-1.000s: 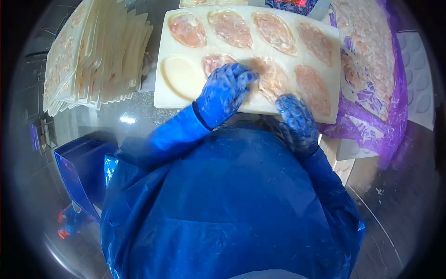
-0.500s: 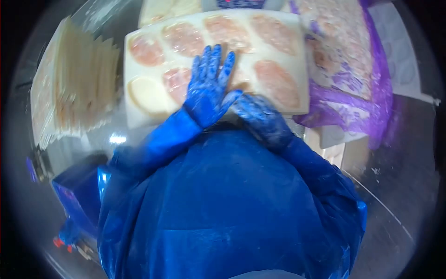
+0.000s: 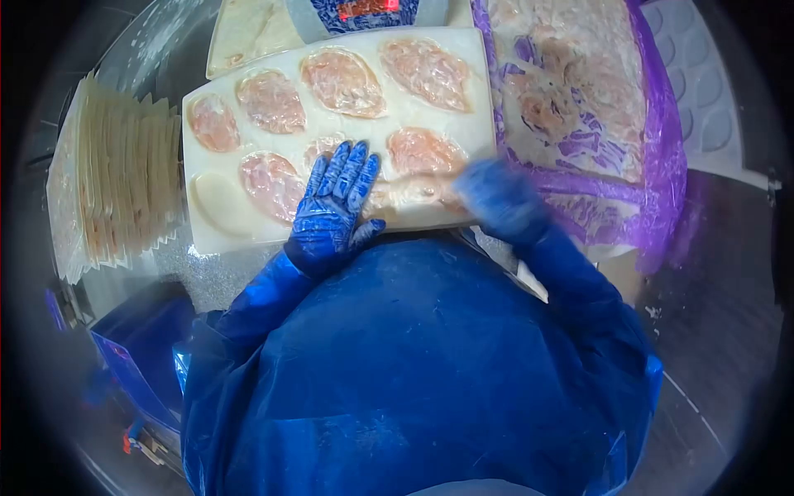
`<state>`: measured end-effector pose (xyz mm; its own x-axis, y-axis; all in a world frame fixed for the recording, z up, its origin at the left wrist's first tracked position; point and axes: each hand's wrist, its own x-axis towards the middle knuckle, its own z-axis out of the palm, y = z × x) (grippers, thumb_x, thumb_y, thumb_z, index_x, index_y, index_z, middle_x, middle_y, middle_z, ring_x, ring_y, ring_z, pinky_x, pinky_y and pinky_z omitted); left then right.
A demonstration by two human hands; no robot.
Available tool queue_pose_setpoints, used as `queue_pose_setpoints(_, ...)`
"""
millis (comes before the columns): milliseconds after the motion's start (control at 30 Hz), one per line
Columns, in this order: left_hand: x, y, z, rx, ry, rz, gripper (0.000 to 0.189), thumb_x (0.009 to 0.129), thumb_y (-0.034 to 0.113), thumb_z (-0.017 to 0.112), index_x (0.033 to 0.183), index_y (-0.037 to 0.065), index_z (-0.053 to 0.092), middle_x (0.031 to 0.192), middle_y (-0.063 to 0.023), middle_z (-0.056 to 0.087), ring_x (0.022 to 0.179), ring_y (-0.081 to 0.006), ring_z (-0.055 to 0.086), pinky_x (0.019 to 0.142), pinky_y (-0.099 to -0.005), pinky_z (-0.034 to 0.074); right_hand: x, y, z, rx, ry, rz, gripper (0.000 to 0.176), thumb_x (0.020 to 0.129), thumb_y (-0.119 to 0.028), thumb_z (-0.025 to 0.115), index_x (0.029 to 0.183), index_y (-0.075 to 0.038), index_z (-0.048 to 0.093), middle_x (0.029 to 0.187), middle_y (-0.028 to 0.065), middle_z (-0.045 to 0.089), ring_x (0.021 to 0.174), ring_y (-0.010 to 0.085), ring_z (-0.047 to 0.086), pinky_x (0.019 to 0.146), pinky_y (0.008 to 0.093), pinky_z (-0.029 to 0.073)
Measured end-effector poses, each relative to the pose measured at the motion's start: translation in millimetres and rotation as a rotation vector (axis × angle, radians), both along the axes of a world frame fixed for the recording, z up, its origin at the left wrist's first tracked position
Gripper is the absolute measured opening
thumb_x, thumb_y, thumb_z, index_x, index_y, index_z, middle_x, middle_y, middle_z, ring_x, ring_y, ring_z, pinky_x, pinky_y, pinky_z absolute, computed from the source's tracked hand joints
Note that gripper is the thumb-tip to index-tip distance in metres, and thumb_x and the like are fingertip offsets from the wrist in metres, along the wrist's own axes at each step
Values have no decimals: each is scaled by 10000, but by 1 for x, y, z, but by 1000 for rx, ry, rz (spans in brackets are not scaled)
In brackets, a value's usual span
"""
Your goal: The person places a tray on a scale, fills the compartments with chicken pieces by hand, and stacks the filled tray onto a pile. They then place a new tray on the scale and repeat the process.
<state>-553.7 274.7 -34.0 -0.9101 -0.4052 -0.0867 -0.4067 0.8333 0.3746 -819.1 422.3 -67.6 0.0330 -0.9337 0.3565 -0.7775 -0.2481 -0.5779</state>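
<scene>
My left hand (image 3: 335,202), in a wet blue glove, lies flat with fingers stretched over the white molded tray (image 3: 339,140) and partly covers a piece of raw pink meat. My right hand (image 3: 500,194), blurred by motion, is at the tray's lower right edge. Between the hands runs a pale strip of raw meat (image 3: 422,192), its right end right at my right fingers. Flat pink meat pieces fill several oval hollows, such as one fillet (image 3: 426,70) at the upper right. The lower left hollow (image 3: 223,207) holds no meat.
A stack of thin pale sheets (image 3: 124,174) stands at the left. To the right, a purple plastic liner (image 3: 662,182) holds a heap of raw meat (image 3: 571,83). A scale with a red display (image 3: 368,10) is behind the tray. Another hollowed tray (image 3: 699,83) lies far right.
The tray appears lower and further left in view. My hands have moved apart: the left shifted left and down, the right moved right, uncovering the pale strip of meat.
</scene>
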Motion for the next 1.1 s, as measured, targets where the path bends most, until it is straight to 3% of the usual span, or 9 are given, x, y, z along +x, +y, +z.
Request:
queue_pose_setpoints(167, 0, 2, 2, 11, -6, 14, 848, 843, 360, 667, 1530, 33, 293, 1592, -202, 256, 1493, -371, 195, 1215, -523, 101, -167, -12, -13, -9, 780, -415, 145, 913, -134, 642, 1030, -58, 681, 1064, 106, 674, 1015, 271, 639, 873, 361, 507)
queue_pose_setpoints(267, 1, 5, -1, 26, 12, 45, 831, 843, 364, 663, 1536, 76, 306, 1605, -169, 249, 1496, -365, 190, 1220, -514, 96, -179, -43, -44, -3, 344, -517, 175, 888, -155, 676, 1036, -66, 703, 1144, 120, 683, 1096, 283, 632, 931, 364, 496)
queue_pose_setpoints(433, 26, 11, -3, 81, -70, -197, 772, 835, 336, 666, 1524, 163, 363, 1602, -105, 296, 1500, -320, 219, 1216, -549, 115, -203, -42, -99, -151, 752, -93, 254, 874, -205, 710, 1087, -67, 695, 1137, 115, 693, 1106, 310, 629, 960, 378, 482)
queue_pose_setpoints(600, 25, 10, -1, 76, 83, -124, 727, 854, 263, 641, 1514, 131, 368, 1592, -131, 306, 1493, -306, 243, 1226, -503, 140, -174, -40, -75, 206, -118, -567, 193, 880, -106, 641, 1066, -70, 679, 1058, 114, 685, 1052, 273, 641, 990, 357, 469)
queue_pose_setpoints(733, 14, 19, -6, 126, 116, -209, 736, 857, 240, 627, 1522, 102, 344, 1588, -147, 306, 1489, -303, 249, 1231, -493, 139, -167, -43, -56, 106, 86, -536, 237, 893, -68, 613, 1126, -45, 649, 1062, 81, 662, 1039, 216, 619, 970, 314, 457)
queue_pose_setpoints(833, 44, 7, -5, -53, 184, -160, 667, 906, 276, 593, 1508, 90, 376, 1561, -159, 353, 1460, -321, 309, 1223, -485, 171, -148, -38, -12, -16, -522, -590, 287, 900, -62, 612, 1186, -44, 628, 1152, 55, 627, 1096, 175, 579, 956, 295, 455)
queue_pose_setpoints(933, 80, 0, 0, 343, 618, 289, 485, 974, 268, 522, 1403, 44, 531, 1483, -202, 461, 1401, -360, 402, 1173, -460, 269, -86, -55, 57, -60, -803, -486, 340, 940, -54, 601, 1274, 3, 566, 1245, 86, 594, 1119, 174, 577, 1004, 306, 449)
queue_pose_setpoints(1067, 134, -18, 17, 175, 845, 604, 472, 974, 221, 504, 1380, -17, 531, 1458, -208, 489, 1389, -336, 419, 1164, -447, 275, 31, -104, 97, 31, -722, -208, 332, 917, -37, 586, 1248, -16, 598, 1225, 70, 604, 1114, 146, 552, 983, 290, 442)
queue_pose_setpoints(1100, 151, -23, 19, 99, 861, 657, 471, 973, 211, 503, 1376, -32, 527, 1453, -209, 494, 1387, -330, 421, 1165, -445, 272, 62, -119, 88, 178, -1033, -125, 335, 921, -9, 563, 1254, -19, 595, 1220, 63, 616, 1108, 131, 553, 988, 276, 440)
